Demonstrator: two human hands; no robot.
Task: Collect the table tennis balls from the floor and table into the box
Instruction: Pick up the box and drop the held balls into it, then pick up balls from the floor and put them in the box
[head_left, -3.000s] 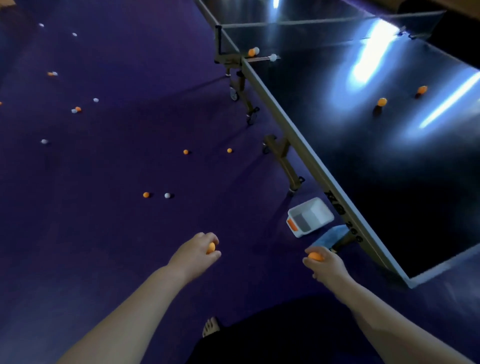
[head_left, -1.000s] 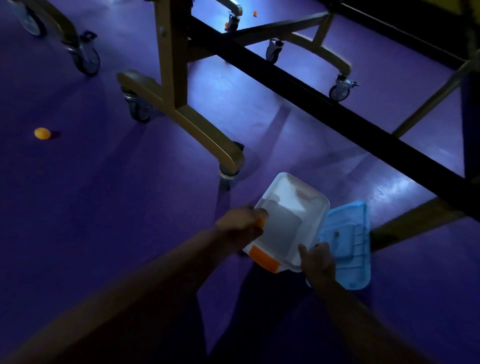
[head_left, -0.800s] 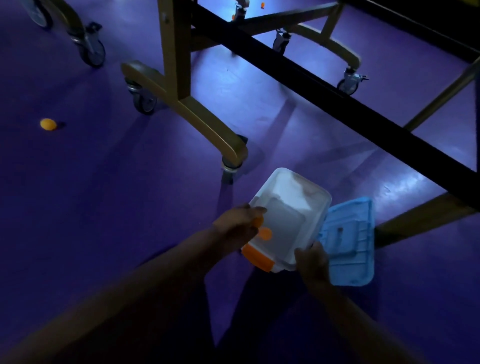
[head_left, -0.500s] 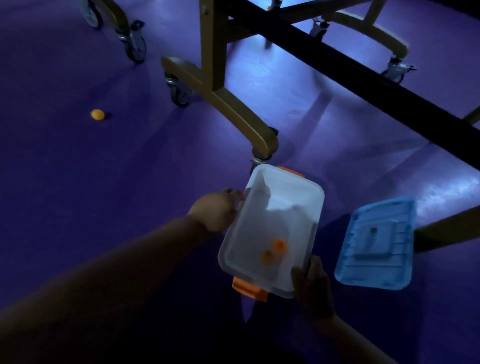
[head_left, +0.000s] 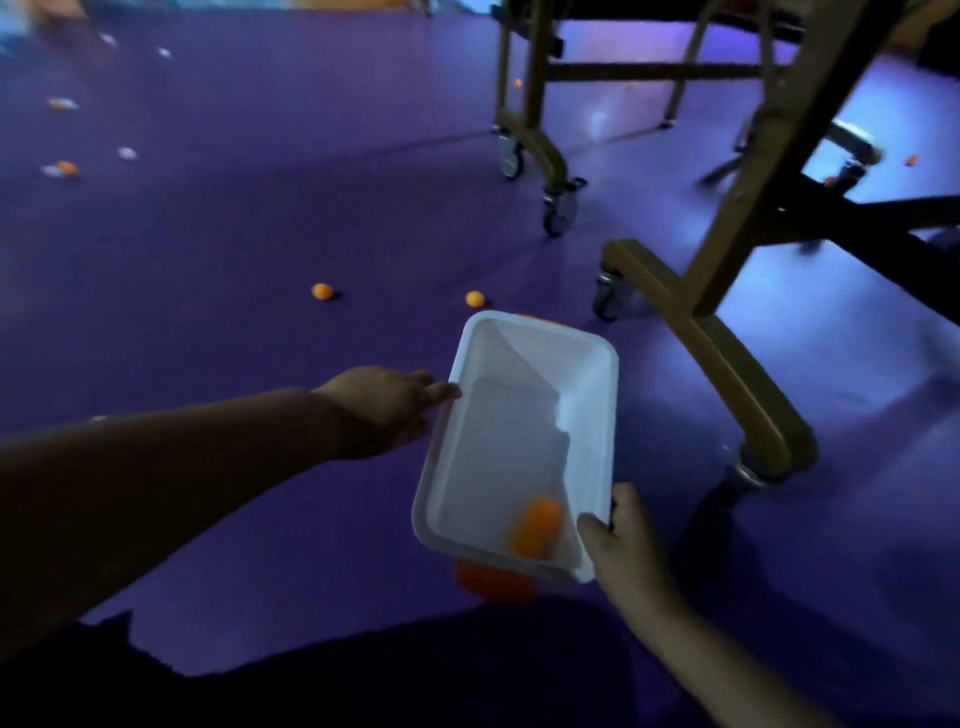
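While right hand (head_left: 623, 551) grips box (head_left: 602, 395) corner, left hand (head_left: 384, 410) outstretched, uncurled, touching its rim.

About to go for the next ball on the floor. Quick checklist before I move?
1. Box gripped: ok. Right hand holds the white box at its near right corner, thumb over the rim.
2. Balls contained: ok. Orange balls lie at the box's near end; count blurred.
3. Left hand free: ok. Fingers straight, nothing held, at the box's left rim.
4. Next target visible: ok. An orange floor ball lies just beyond the box's far end, a second floor ball further left.
5. Table leg off that path: ok. It stands right of the box.
6. Box off the floor: cannot tell.
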